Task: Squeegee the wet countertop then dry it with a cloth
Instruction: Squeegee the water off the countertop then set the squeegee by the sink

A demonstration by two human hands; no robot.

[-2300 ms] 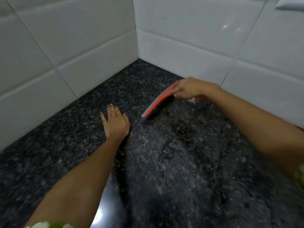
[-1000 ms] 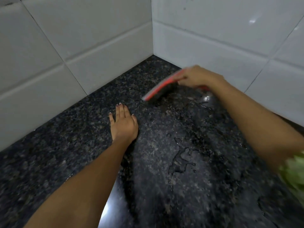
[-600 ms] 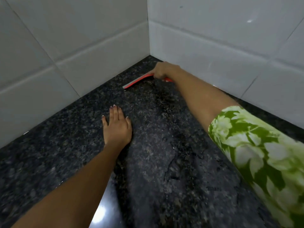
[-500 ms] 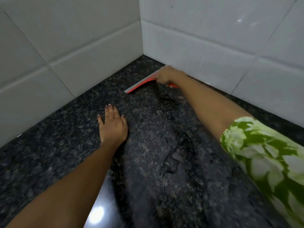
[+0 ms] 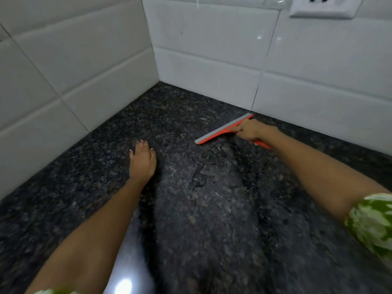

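An orange squeegee with a grey rubber blade lies blade-down on the dark speckled granite countertop, its far end close to the right-hand wall. My right hand is closed around its handle, which sticks out orange behind my wrist. My left hand rests flat on the counter to the left, fingers together, holding nothing. A film of water with ragged edges spreads over the stone in front of the blade. No cloth is in view.
White tiled walls meet in a corner at the back of the counter. A white power socket sits on the right wall at the top. A lamp glare shows on the wet stone near the bottom edge.
My right hand has drawn the squeegee from near the back corner toward me and rightward along the wall. The left hand has stayed flat in place.
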